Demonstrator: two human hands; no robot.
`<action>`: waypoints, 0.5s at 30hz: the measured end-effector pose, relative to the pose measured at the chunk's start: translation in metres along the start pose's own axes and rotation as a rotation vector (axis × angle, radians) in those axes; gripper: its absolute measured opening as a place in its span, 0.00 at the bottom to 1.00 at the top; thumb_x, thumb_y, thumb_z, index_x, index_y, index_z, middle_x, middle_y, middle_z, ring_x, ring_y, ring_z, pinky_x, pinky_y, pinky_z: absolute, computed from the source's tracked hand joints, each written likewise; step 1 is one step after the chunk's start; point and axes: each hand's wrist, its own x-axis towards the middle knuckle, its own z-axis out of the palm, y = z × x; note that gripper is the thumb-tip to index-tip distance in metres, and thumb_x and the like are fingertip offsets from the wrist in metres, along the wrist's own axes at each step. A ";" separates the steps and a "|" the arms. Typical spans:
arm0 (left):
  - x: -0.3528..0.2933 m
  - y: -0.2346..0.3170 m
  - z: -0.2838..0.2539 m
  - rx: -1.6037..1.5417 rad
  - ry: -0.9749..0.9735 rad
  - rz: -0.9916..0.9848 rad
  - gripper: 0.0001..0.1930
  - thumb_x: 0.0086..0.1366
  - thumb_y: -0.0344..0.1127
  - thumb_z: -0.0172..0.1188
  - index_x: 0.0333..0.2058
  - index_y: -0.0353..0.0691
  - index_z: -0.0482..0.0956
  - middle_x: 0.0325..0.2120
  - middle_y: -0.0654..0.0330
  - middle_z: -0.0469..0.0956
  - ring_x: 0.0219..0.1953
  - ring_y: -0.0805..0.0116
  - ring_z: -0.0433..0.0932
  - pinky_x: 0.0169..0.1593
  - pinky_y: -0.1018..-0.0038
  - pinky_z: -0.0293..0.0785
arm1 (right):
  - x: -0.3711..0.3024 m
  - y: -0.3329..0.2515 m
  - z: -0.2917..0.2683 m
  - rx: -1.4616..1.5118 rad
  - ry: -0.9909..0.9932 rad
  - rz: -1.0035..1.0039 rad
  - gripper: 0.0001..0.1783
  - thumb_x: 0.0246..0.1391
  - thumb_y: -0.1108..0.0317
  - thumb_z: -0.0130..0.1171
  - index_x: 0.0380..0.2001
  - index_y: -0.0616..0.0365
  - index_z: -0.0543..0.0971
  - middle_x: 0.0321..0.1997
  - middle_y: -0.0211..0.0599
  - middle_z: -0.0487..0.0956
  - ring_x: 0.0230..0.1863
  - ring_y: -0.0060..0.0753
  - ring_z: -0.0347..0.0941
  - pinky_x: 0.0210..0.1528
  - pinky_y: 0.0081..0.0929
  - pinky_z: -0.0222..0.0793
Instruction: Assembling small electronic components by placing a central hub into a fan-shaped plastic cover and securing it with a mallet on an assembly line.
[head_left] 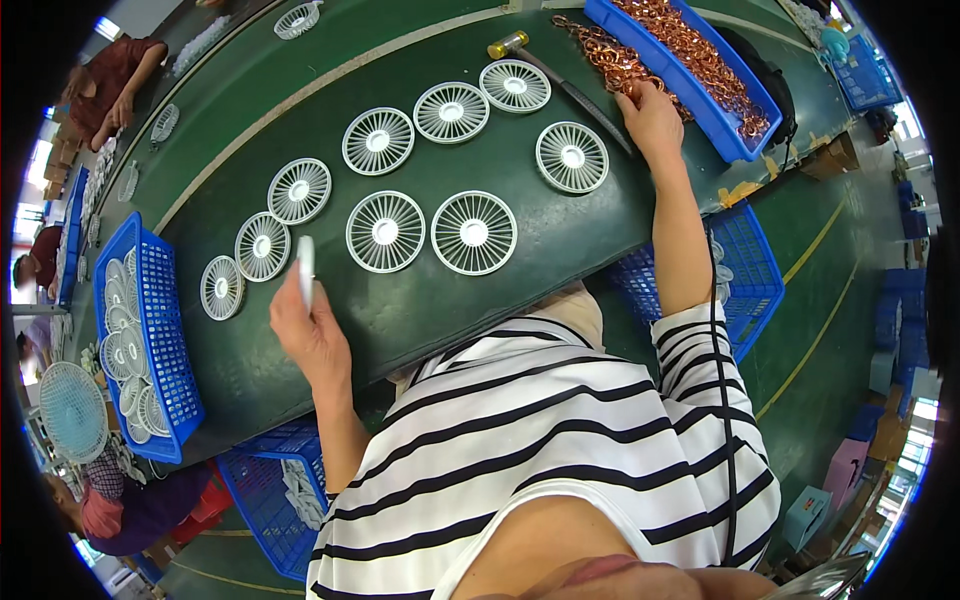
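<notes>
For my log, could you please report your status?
Left hand holding white piece. Right hand at copper-coloured rings. Hammer lying beside the rings.

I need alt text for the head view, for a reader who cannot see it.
A person's right hand is at a heap of copper-coloured rings beside a blue tray, while the left hand holds a white piece. White spoked discs lie on the green table.

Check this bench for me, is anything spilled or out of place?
One thing: copper-coloured rings lie in a loose heap on the bench, outside the blue tray that holds more of them. It looks like a spill, but the right hand is at the heap, so it may be deliberate.
</notes>
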 end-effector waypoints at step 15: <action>0.074 -0.147 -0.234 0.878 0.118 -0.012 0.21 0.65 0.37 0.56 0.52 0.31 0.71 0.51 0.45 0.73 0.54 0.50 0.71 0.58 0.63 0.63 | -0.015 0.009 -0.001 0.055 0.218 -0.031 0.21 0.50 0.44 0.60 0.27 0.52 0.82 0.22 0.38 0.80 0.25 0.41 0.76 0.30 0.33 0.69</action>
